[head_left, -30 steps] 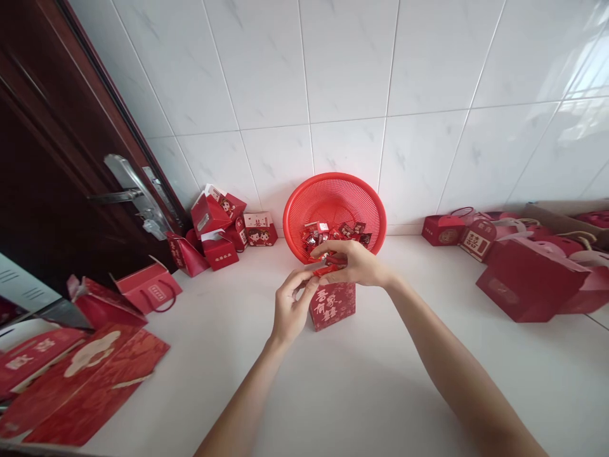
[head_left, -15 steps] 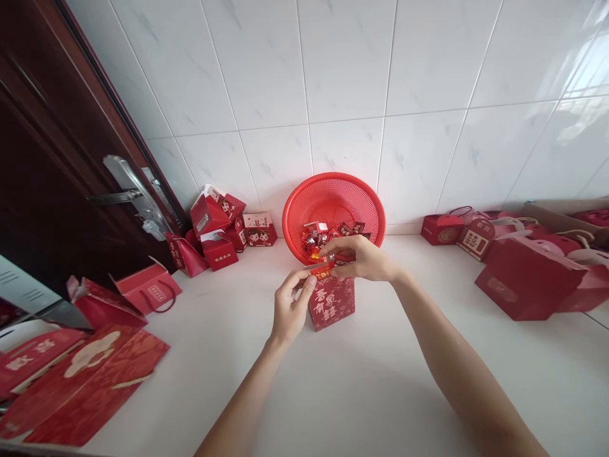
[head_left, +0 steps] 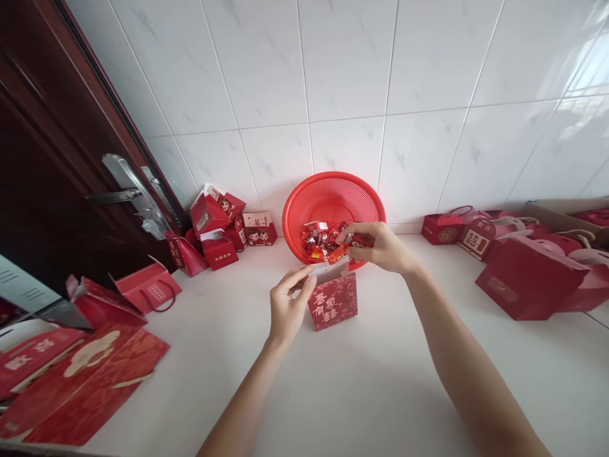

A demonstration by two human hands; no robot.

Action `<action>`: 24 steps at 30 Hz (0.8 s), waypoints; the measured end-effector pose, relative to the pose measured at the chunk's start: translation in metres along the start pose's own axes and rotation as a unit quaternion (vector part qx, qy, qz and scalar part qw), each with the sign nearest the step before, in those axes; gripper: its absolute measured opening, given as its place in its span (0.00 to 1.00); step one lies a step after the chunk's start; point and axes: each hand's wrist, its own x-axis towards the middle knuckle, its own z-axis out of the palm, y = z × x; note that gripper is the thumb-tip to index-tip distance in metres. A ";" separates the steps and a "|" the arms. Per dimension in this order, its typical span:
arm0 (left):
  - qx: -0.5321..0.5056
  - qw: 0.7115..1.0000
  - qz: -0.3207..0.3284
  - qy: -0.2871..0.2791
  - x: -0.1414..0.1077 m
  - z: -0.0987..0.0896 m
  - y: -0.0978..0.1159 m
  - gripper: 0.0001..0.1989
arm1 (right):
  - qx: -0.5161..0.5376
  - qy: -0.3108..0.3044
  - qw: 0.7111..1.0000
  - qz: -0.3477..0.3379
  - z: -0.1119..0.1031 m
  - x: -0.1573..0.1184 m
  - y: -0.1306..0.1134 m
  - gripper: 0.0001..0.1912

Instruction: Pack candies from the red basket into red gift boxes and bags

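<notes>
A small red gift box (head_left: 333, 301) with pale lettering stands upright on the counter, its pale inside showing at the open top. My left hand (head_left: 291, 298) pinches the box's upper left edge between thumb and fingers. Just above and behind the box, my right hand (head_left: 378, 247) is closed on an orange-red wrapped candy (head_left: 338, 254). Behind both hands, a red plastic basket (head_left: 335, 184) leans toward me with several wrapped candies (head_left: 316, 238) in its bottom. Part of its right rim is hidden by my right hand.
Folded red boxes (head_left: 214, 222) cluster by the wall at left, near a dark door (head_left: 52, 127) with a metal handle. Red bags (head_left: 95, 381) lie at front left. More red boxes (head_left: 528, 279) and a cardboard carton (head_left: 547, 209) stand at right on the white counter (head_left: 356, 387).
My right hand has drawn back to the right and up from the box mouth, with the candy in its fingers. The box opening now shows. My left hand stays at the box edge.
</notes>
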 end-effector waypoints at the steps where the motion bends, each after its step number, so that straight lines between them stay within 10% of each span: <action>1: 0.004 1.000 0.002 0.002 0.000 0.000 0.000 0.14 | -0.011 0.000 1.000 -0.004 0.001 0.000 0.000 0.10; 17: 0.153 0.983 0.086 0.055 -0.004 0.001 -0.003 0.17 | -0.124 0.017 0.992 -0.014 0.033 0.009 0.010 0.11; 24: 0.093 0.996 0.007 0.001 -0.001 0.000 -0.007 0.19 | 0.183 0.088 0.978 0.054 0.027 0.006 0.000 0.11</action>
